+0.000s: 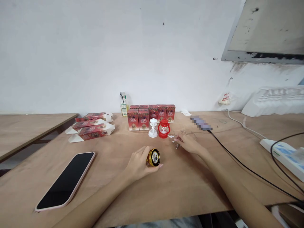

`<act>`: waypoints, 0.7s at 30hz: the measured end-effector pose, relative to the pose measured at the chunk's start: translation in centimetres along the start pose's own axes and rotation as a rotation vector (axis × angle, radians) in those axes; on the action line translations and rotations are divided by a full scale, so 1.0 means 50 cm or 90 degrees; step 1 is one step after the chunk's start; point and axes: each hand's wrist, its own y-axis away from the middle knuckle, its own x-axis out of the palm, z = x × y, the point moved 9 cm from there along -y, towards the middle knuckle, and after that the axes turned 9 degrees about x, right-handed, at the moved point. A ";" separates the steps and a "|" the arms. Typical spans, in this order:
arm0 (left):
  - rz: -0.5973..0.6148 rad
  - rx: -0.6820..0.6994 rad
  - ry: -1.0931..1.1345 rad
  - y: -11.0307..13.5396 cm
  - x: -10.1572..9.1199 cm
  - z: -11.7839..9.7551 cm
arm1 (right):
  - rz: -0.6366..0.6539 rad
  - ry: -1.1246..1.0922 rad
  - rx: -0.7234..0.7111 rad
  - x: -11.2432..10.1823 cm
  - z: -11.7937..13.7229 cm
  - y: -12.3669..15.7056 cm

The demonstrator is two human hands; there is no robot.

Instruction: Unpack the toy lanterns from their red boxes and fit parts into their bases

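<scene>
My left hand (140,163) is wrapped round a small gold lantern (153,157) lying on its side, its round base facing me. My right hand (187,143) reaches forward over the table, fingers bent down onto some tiny metal parts (176,144) beside a thin wire piece (187,133). Just beyond stand a white mini lantern (153,128) and a red mini lantern (163,128), both upright. Behind them is a row of small red boxes (152,115).
A phone (65,180) with a pink case lies screen-up at the front left. Flattened red-and-white cartons (91,128) lie at the back left. A small bottle (123,104) stands by the wall. A black cable (237,160) crosses the right side towards a power strip (282,155).
</scene>
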 end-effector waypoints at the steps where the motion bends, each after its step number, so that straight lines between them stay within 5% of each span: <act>1: -0.001 0.008 0.003 0.000 0.000 -0.002 | -0.009 0.011 0.005 0.007 0.008 0.001; 14: 0.002 0.064 0.003 -0.001 0.003 -0.016 | -0.087 0.108 0.114 0.050 0.028 -0.005; 18: -0.016 0.078 0.008 -0.002 -0.002 -0.019 | -0.116 0.126 0.109 0.046 0.035 -0.003; 21: -0.026 0.080 0.012 -0.002 -0.006 -0.021 | -0.223 0.061 0.010 0.015 0.074 0.023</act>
